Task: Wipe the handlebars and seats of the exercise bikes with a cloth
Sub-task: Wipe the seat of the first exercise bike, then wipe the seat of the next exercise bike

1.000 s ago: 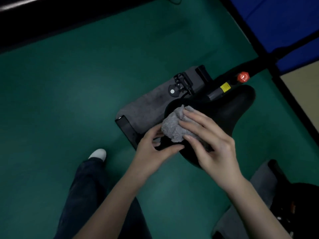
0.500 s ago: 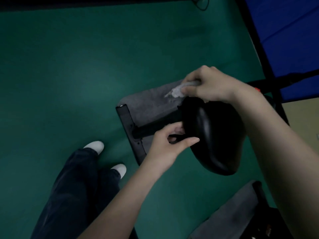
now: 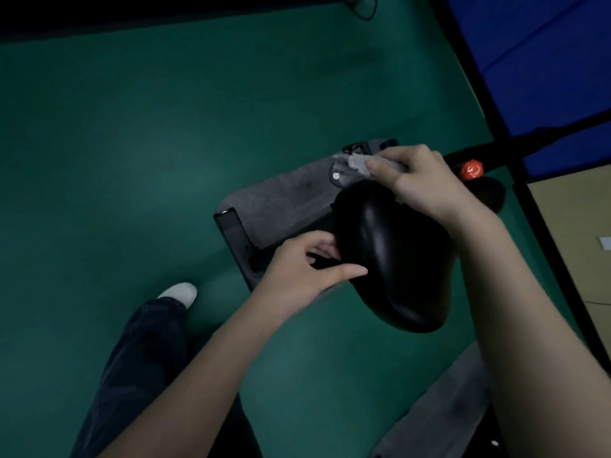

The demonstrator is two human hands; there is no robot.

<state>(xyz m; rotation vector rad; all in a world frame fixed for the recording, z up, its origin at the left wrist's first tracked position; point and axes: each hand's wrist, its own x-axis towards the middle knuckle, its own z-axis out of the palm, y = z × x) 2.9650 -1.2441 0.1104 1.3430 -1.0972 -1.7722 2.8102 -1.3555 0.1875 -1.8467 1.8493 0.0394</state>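
Bunching the grey cloth [image 3: 358, 161] in the curled right hand [image 3: 420, 183] at the black seat [image 3: 390, 252]'s narrow far end, likely to rub its nose. Pinching the seat's left rim with the left hand [image 3: 297, 276], probably for steadiness.

Dim green floor [image 3: 139, 153], blue wall panels [image 3: 545, 61], perhaps padded, black edging strip [image 3: 470, 71], tan flooring [image 3: 578, 213] at right.
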